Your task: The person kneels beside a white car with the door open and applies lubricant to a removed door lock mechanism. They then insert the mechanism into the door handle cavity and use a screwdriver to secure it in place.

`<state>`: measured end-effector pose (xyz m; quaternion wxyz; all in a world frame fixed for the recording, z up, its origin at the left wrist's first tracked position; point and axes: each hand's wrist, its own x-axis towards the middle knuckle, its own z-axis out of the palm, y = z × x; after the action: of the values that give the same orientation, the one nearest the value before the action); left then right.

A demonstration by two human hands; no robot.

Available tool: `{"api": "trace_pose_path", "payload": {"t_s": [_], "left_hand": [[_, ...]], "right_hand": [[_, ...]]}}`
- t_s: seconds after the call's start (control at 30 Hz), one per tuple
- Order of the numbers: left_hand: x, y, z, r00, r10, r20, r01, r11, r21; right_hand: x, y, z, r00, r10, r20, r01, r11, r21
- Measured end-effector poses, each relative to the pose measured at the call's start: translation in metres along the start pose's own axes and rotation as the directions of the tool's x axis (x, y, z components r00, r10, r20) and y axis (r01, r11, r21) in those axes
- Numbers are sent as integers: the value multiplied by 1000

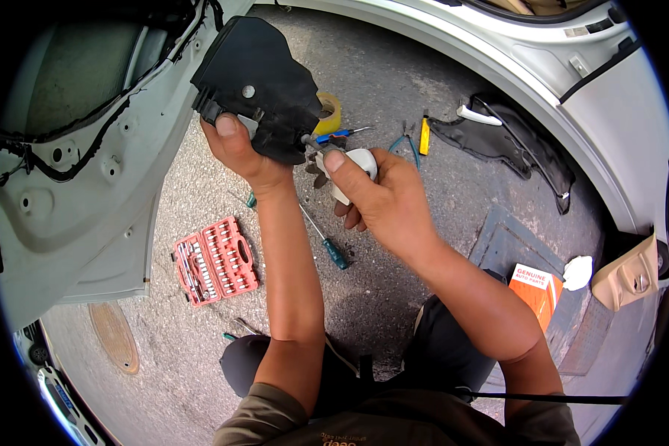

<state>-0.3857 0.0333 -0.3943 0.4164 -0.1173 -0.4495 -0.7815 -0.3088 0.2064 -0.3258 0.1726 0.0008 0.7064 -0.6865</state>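
Observation:
My left hand (241,152) is closed round the lower edge of a black plastic door latch housing (264,70), its thumb on the front by a grey patch. The housing is held up beside the open car door, with a round silver spot on its face. In my right hand (390,197) sits a white rounded door lock cylinder (363,160), gripped between thumb and fingers. A metal stem (310,141) runs from it to the housing's lower right corner; whether it is inserted there cannot be made out. Several fingertips of my right hand show below the white piece.
A stripped white car door (89,215) rises at left, the car's body (461,44) arches across the right. On the ground lie a red socket set (215,260), screwdriver (334,253), yellow tape roll (330,113), pliers (406,141), black liner (490,141), orange-white box (535,293) and beige trim (626,276).

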Motion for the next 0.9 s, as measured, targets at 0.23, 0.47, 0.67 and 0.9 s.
{"api": "trace_pose_path", "payload": {"t_s": [0.23,0.47,0.67,0.9], "left_hand": [[2,4,14,996,76,-38,-75,997,27],[4,9,11,993,117,2,-116,980,159],[5,10,8,998,64,-13,-63,996,66],[6,8,5,998,26,-60,-26,1000,-8]], "right_hand": [[3,12,-6,985,-170,15,166,939,-301],[9,34,-8,706,-685,179,557,381,-738],[5,27,-6,886,-450,109,422,687,-591],[9,33,-3,781,-617,93,539,593,-598]]}}
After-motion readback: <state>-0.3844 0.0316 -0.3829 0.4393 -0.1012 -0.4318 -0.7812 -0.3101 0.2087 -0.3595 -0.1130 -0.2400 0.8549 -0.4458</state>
